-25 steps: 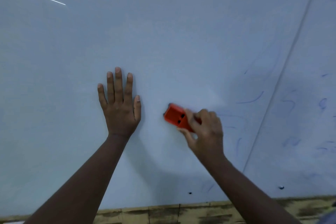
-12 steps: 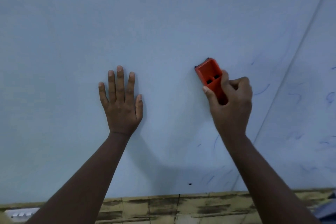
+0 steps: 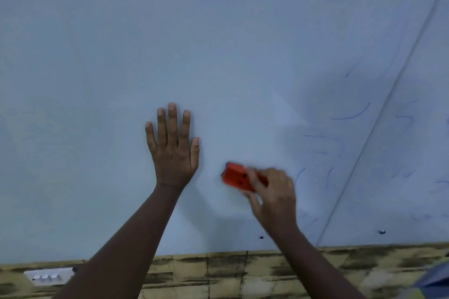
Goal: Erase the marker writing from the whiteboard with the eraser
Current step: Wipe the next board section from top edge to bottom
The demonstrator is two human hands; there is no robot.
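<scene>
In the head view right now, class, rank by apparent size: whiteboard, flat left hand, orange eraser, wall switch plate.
1. whiteboard
2. left hand
3. eraser and switch plate: look alike, and the right hand partly hides the eraser, so unranked.

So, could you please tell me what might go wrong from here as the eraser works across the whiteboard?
1. The eraser sits left of the blue marker strokes; if the right hand keeps wiping there, that writing may remain.
2. Faint strokes also lie beyond the panel seam, and could be missed.
3. The left hand lies flat on the whiteboard and might leave smudges on it.
</scene>
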